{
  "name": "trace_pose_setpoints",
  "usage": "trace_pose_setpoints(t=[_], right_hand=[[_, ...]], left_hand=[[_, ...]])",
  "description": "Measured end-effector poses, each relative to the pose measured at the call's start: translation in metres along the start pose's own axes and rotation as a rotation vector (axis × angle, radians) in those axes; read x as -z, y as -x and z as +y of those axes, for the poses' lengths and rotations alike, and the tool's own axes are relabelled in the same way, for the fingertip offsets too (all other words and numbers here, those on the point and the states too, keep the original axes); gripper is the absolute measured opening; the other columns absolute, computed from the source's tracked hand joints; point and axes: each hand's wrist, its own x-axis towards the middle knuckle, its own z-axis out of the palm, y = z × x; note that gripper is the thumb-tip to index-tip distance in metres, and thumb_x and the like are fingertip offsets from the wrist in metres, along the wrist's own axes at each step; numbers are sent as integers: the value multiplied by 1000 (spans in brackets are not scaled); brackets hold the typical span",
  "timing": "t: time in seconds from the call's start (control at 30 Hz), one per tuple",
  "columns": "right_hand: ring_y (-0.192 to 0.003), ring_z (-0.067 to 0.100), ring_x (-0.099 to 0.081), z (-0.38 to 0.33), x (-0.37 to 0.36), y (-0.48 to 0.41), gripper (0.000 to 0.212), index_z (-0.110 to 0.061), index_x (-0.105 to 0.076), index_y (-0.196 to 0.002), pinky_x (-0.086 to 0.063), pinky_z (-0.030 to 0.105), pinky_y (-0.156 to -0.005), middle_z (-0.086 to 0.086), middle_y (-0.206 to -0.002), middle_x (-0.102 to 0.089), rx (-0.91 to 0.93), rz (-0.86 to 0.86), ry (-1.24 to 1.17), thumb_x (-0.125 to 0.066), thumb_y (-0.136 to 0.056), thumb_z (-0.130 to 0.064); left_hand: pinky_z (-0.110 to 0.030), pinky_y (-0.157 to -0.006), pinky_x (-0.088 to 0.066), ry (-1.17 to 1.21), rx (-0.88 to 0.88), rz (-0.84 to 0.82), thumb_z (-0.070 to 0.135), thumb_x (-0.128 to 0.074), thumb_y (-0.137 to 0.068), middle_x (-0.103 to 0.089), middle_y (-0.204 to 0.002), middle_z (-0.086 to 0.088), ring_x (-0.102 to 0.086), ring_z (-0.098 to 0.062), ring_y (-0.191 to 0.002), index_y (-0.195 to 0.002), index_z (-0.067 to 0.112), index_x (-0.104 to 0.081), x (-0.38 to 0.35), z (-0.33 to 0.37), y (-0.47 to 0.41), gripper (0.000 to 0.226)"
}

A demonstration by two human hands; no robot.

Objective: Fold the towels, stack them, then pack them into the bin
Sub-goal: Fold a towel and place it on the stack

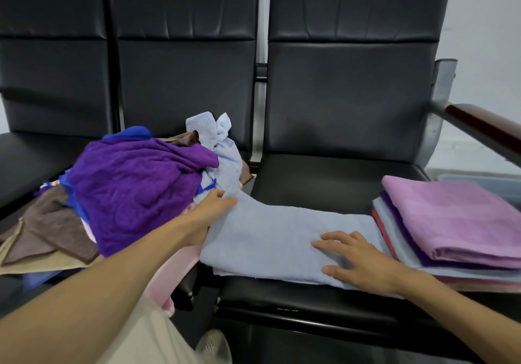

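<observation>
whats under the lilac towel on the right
Under the lilac towel, edges of a dark purple towel, a pale blue towel and a red towel show, stacked. Anything lower, and the rest of each, is covered.

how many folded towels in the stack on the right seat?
4 visible, top to bottom: lilac terry towel, dark purple towel, pale grey-blue towel, red towel, all on the right black padded seat. Lower layers may be hidden.
</observation>
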Motion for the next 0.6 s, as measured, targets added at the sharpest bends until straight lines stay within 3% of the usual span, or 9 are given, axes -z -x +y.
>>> trace_pose_setpoints(t=[0.1, 0.2, 0.37, 0.43, 0.53, 0.6], right_hand=[[-128, 10, -26, 0, 0, 0, 55, -48, -24, -144, -29, 28, -110, -18, -151, -22, 1, -7, 18, -42, -93, -58], [-129, 12, -25, 1, -1, 1, 56, -50, -18, -145, -27, 30, -111, -17, -152, -19, 1, -18, 59, -37, -93, -59], [-133, 13, -20, -5, -2, 0, 57, -51, -10, -146, -25, 36, -113, -17, -155, -12, -8, -46, 112, -29, -94, -61], [-132, 13, -20, -10, -4, -1, 60, -50, -10, -146, -26, 37, -112, -17, -155, -11, -1, -36, 122, -26, -91, -65], [-132, 13, -19, -15, -6, -1, 56, -48, -8, -147, -27, 35, -111, -16, -155, -10, 5, -27, 141, -29, -96, -57], [-132, 12, -19, -17, -7, 0, 55, -48, -8, -147, -27, 35, -111, -17, -156, -9, 5, -21, 140, -29, -97, -55]], left_hand=[[-41, -88, -51, -102, 90, -168, 10, -57, -91, -55, -120, -12, -59, -28, -105, -128, 17, -34, 6, -5, 4, 45], [-34, -77, -52, -176, 53, -155, 2, -48, -94, -53, -123, -13, -58, -24, -98, -131, 24, -28, 13, -9, 10, 48], [-42, -77, -49, -79, -126, -128, 1, -45, -95, -63, -113, -20, -62, -29, -92, -118, 43, -50, 24, -1, 16, 47], [-39, -85, -53, -62, -156, -130, 0, -41, -97, -65, -117, -11, -65, -25, -101, -119, 32, -61, 25, 3, 18, 44], [-33, -92, -51, -94, -161, -115, -6, -37, -96, -60, -124, -5, -61, -20, -108, -126, 16, -58, 23, 2, 17, 42], [-35, -90, -44, -119, -161, -146, -8, -37, -93, -57, -115, -8, -57, -20, -102, -111, 18, -59, 24, 1, 19, 38]])
